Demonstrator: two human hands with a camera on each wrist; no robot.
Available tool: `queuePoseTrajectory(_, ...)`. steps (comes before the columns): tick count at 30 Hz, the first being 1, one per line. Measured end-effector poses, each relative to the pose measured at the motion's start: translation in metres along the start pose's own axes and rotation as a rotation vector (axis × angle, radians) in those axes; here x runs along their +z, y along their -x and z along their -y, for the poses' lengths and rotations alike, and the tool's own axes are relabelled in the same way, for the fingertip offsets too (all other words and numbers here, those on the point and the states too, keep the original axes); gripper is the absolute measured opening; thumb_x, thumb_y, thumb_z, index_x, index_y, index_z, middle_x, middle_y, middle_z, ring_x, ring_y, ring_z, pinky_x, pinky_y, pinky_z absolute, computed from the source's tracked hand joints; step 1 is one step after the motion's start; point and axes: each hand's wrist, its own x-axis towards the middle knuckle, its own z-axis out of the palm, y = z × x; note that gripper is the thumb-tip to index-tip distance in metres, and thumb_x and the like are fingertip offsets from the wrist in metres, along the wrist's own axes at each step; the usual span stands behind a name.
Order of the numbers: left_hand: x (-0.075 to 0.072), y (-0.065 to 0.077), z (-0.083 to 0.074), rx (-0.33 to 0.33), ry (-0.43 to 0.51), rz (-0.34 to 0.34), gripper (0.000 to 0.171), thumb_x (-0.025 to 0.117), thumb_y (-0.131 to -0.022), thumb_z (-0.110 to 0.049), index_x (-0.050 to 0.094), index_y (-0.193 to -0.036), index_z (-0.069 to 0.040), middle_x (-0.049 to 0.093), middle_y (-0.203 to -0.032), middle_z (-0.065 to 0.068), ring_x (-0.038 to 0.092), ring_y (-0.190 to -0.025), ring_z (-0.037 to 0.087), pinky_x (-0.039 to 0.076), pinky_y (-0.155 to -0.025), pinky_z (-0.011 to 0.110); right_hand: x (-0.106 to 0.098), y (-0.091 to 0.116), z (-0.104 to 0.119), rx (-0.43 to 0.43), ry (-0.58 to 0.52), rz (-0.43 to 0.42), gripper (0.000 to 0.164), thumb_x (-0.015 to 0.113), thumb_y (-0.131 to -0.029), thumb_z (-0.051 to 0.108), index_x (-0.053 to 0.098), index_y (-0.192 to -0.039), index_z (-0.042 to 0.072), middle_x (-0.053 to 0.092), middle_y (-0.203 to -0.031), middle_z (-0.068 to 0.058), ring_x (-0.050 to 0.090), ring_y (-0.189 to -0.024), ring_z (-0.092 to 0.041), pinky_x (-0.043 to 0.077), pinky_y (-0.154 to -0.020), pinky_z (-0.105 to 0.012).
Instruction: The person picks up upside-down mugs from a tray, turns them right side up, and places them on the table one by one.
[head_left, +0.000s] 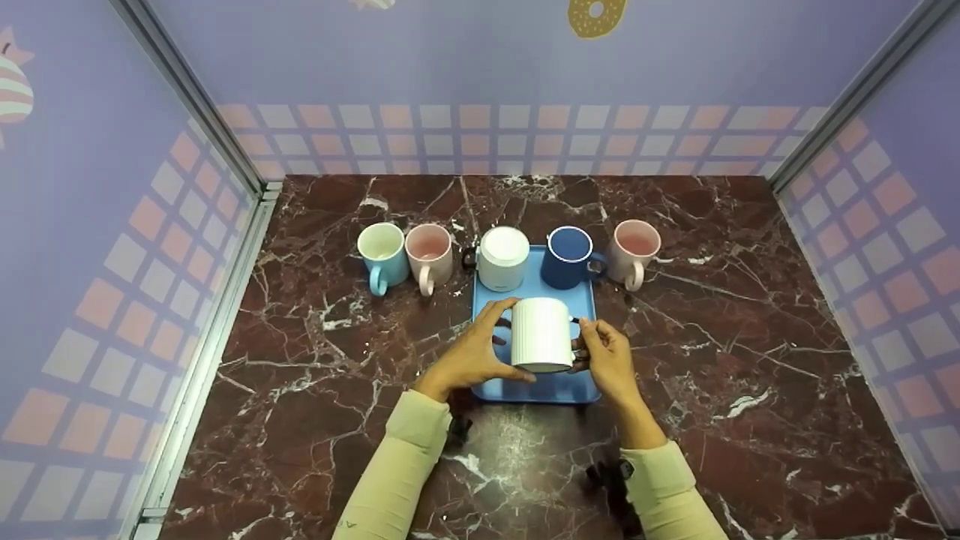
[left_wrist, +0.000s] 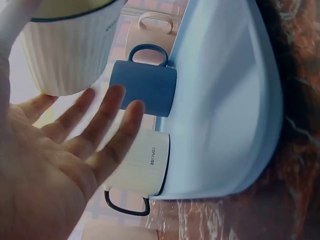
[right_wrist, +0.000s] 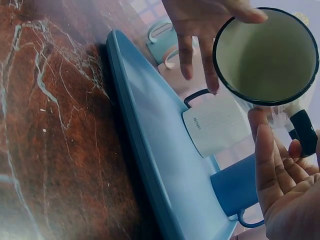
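A ribbed white mug [head_left: 541, 335] with a dark rim is held above the blue tray [head_left: 487, 390], tipped so its mouth faces the person. My right hand [head_left: 609, 356] grips its black handle [right_wrist: 303, 132]. Around the mug's left side, my left hand [head_left: 472, 349] holds it with the thumb at the rim and a finger at the base end; the other fingers spread apart. Behind it on the tray, another white mug [head_left: 504, 262] stands upside down, black handle to the left. Beside that is a dark blue mug [head_left: 566, 262], seemingly also upside down, its handle pointing right.
Left of the tray stand a light blue mug [head_left: 386, 262] and a pink mug [head_left: 431, 259], mouths up. Another pink mug [head_left: 634, 251] stands upright just right of the tray. Patterned walls enclose the dark red marbled table [head_left: 360, 420] at the back and sides.
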Motion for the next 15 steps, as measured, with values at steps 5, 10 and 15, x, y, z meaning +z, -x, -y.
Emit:
queuePoseTrajectory(5, 0.0034, -0.003, -0.0001, 0.043, 0.062, -0.025, 0.109, 0.094, -0.055, -0.042, 0.032, -0.144, -0.031, 0.04, -0.145, -0.005, 0.042, -0.134, 0.017, 0.045, -0.105, 0.037, -0.0009, 0.0013, 0.0035, 0.034, -0.013, 0.024, 0.041, 0.053, -0.099, 0.033, 0.051, -0.084, -0.006, 0.057, -0.076, -0.01, 0.058, -0.059, -0.016, 0.055, -0.049, -0.037)
queuePoseTrajectory(10, 0.0056, -0.0046, 0.0003, 0.063, 0.101, -0.041, 0.108, 0.094, -0.056, -0.04, 0.032, -0.145, -0.033, 0.044, -0.142, -0.006, 0.045, -0.131, 0.012, 0.044, -0.105, 0.032, -0.0024, 0.0014, 0.0069, 0.066, -0.026, 0.05, 0.04, 0.052, -0.099, 0.033, 0.055, -0.091, -0.006, 0.061, -0.077, -0.01, 0.063, -0.061, -0.019, 0.056, -0.051, -0.038)
queuePoseTrajectory(15, 0.0087, -0.0051, 0.0014, 0.066, 0.116, -0.066, 0.101, 0.093, -0.058, -0.04, 0.037, -0.141, -0.031, 0.049, -0.135, -0.006, 0.049, -0.125, 0.012, 0.046, -0.104, 0.034, -0.0048, 0.0013, 0.0087, 0.085, -0.03, 0.089, 0.04, 0.048, -0.102, 0.033, 0.058, -0.097, -0.006, 0.065, -0.074, -0.011, 0.066, -0.059, -0.021, 0.057, -0.052, -0.038)
